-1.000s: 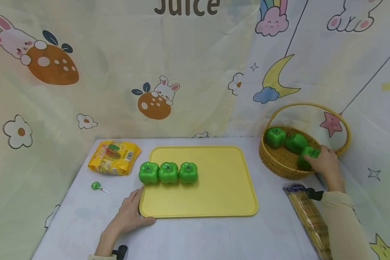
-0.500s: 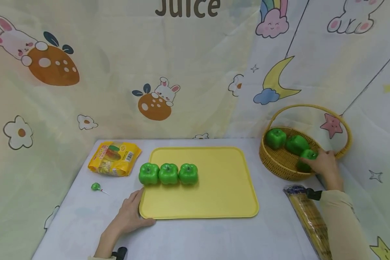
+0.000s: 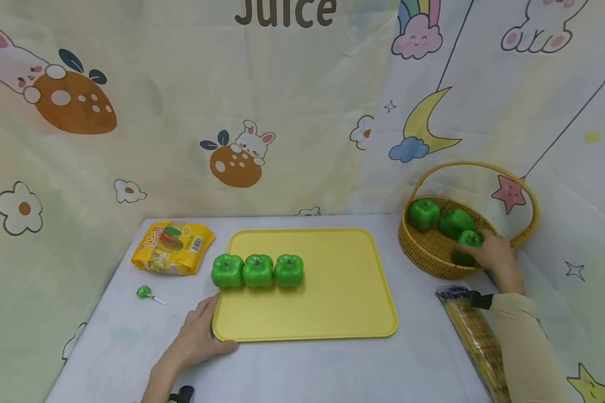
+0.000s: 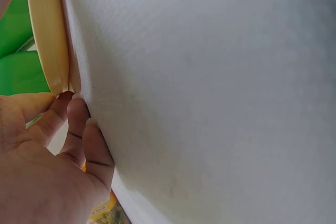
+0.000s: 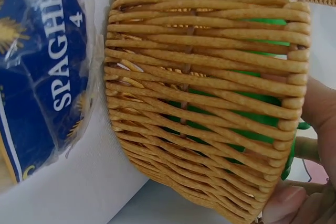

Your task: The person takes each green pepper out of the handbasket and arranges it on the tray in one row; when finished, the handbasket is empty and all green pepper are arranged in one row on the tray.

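On the white cloth-covered table (image 3: 302, 369), a yellow plastic packet (image 3: 173, 248) printed with a mango lies near a round green lollipop (image 3: 143, 291), well apart from a long clear-and-blue plastic bag of spaghetti (image 3: 476, 336).

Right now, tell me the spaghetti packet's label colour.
The spaghetti packet's label is dark blue with white lettering, best seen in the right wrist view.

Right arm: long plain beige sleeve (image 3: 526, 350), light creases, ending at the wrist just behind the right hand (image 3: 495, 257). Small black block (image 3: 480, 300) on that wrist, thumb side. Similar black piece (image 3: 183, 394), rounded end, behind the left hand (image 3: 198, 334), thumb side. Both hands bare.
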`<state>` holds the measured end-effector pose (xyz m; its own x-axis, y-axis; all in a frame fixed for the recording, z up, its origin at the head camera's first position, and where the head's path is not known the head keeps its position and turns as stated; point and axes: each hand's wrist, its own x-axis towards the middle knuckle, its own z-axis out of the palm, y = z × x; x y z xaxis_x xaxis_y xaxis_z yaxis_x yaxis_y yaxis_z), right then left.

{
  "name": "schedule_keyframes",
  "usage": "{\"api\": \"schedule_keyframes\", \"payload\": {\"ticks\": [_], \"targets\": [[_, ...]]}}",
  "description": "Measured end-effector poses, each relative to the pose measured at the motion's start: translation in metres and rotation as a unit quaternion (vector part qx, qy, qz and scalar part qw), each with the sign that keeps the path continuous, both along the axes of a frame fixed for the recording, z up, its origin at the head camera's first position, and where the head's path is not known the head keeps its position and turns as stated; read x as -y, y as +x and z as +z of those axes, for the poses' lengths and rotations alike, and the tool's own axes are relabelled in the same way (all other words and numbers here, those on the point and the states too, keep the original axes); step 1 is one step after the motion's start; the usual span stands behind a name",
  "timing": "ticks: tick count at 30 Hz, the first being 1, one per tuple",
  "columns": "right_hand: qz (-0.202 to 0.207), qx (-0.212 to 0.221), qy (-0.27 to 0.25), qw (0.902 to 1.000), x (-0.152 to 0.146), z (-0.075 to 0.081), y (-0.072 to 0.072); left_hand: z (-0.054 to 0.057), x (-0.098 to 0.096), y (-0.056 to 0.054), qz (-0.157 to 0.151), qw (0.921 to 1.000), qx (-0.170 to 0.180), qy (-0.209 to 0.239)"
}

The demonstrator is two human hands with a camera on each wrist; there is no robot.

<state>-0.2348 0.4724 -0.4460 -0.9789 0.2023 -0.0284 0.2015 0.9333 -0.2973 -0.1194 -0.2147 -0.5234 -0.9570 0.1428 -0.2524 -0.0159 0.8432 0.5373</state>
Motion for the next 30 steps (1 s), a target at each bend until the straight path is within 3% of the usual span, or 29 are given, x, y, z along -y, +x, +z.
{"api": "schedule_keyframes", "payload": {"ticks": [14, 30], "targets": [[-0.002, -0.035, -0.007, 0.9994, 0.005, 0.004, 0.004, 0.000, 0.000, 0.000, 0.001, 1.0000, 0.002, -0.003], [-0.007, -0.098, -0.017, 0.9950, 0.051, 0.039, 0.012, -0.001, 0.000, 0.000, 0.002, 1.0000, -0.002, -0.004]]}}
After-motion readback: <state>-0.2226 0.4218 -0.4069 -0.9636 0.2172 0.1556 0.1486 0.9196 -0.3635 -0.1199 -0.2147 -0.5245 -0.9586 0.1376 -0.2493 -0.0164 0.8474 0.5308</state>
